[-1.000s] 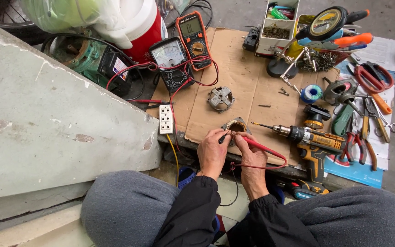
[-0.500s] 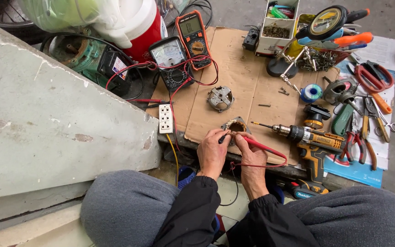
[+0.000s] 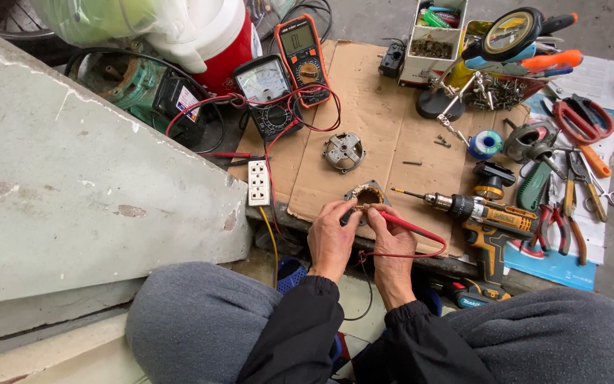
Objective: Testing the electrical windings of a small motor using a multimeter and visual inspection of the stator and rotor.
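Motor stator (image 3: 368, 195), set at the cardboard's (image 3: 392, 121) near edge, is being probed: red probe (image 3: 401, 222) pinched in right hand (image 3: 394, 238), left hand (image 3: 332, 233) pinching another, reading not yet confirmed.

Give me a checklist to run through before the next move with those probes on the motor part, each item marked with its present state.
1. Red probe held in right hand: ok.
2. Left hand steadying the small wound motor part: ok.
3. Probe tip seated on a terminal: cannot tell, fingers hide it.
4. Red lead runs back to the analog meter: ok.
5. Meter needle readable from here: cannot tell, too small.
6. Drill bit pointing toward the hands: not ok, it lies close beside them.
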